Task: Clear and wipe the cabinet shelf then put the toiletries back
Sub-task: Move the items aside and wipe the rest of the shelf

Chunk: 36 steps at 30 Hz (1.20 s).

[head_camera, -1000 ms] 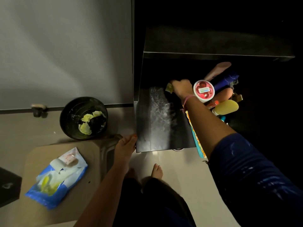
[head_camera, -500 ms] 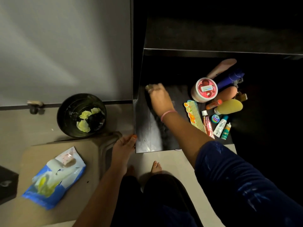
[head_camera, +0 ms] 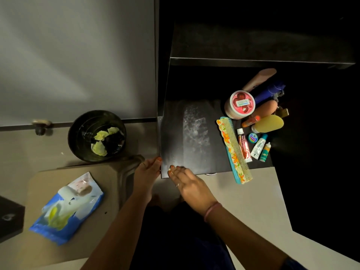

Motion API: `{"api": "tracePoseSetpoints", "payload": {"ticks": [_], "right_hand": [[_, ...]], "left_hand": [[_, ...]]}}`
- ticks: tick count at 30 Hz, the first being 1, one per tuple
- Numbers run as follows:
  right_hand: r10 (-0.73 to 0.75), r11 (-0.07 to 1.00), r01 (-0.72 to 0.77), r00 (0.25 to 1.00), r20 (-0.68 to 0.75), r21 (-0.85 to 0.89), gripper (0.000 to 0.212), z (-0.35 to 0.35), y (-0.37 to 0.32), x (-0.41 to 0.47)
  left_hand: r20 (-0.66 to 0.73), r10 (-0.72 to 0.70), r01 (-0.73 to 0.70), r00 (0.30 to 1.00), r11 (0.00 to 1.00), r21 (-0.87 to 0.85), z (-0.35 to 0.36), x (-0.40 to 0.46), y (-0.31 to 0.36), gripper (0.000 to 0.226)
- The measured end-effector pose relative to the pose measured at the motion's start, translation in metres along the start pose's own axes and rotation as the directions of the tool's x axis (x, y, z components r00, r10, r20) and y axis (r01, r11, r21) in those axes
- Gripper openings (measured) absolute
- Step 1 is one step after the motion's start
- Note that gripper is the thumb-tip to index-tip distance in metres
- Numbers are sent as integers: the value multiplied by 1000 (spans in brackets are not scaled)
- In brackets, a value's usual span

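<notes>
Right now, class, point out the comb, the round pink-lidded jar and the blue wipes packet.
comb (head_camera: 234, 151): head view, middle of its floral spine.
round pink-lidded jar (head_camera: 242, 103): head view, centre of the lid label.
blue wipes packet (head_camera: 66, 211): head view, middle of its front face.

Dim overall. Pale wash of light across wall (head_camera: 78, 55) at upper left; bright streaked glare on shelf (head_camera: 194, 129) near front edge. Deep black beyond shelf's right edge and above. Wide-angle bending toward corners; soft blur throughout.
</notes>
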State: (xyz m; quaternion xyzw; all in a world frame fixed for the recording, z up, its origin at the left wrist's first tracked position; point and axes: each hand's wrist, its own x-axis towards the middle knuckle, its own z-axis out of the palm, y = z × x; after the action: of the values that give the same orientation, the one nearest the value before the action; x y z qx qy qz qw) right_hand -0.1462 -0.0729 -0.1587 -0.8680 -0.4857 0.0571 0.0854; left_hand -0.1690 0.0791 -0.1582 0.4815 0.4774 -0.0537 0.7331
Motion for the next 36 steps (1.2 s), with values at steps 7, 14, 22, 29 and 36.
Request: {"api": "tracePoseSetpoints", "payload": {"ticks": [7,14,22,29,36], "right_hand": [[562,740,-380,803,-199,555,32,-62,61,50],[734,672,-695,670,-107,255,23,-86,154,142],[638,766,-624,767,-68,153,33,-44,114,145],[182,973,-170,981,-65,157,47,-17,53,60],[85,945,-81,996,2,316,45,-36,39,9]], "left_hand": [[36,-3,4,999,999,-41,-2,3,-1,19],[115,-47,53,992,997,-51,-12,7,-6,20],[93,-31,42,995,991,-124,-5,3,2,25],[59,-75,81,995,991,-111,-5,1,6,19],[77,-115,120,990,990,-69,-6,-2,10,22]]}}
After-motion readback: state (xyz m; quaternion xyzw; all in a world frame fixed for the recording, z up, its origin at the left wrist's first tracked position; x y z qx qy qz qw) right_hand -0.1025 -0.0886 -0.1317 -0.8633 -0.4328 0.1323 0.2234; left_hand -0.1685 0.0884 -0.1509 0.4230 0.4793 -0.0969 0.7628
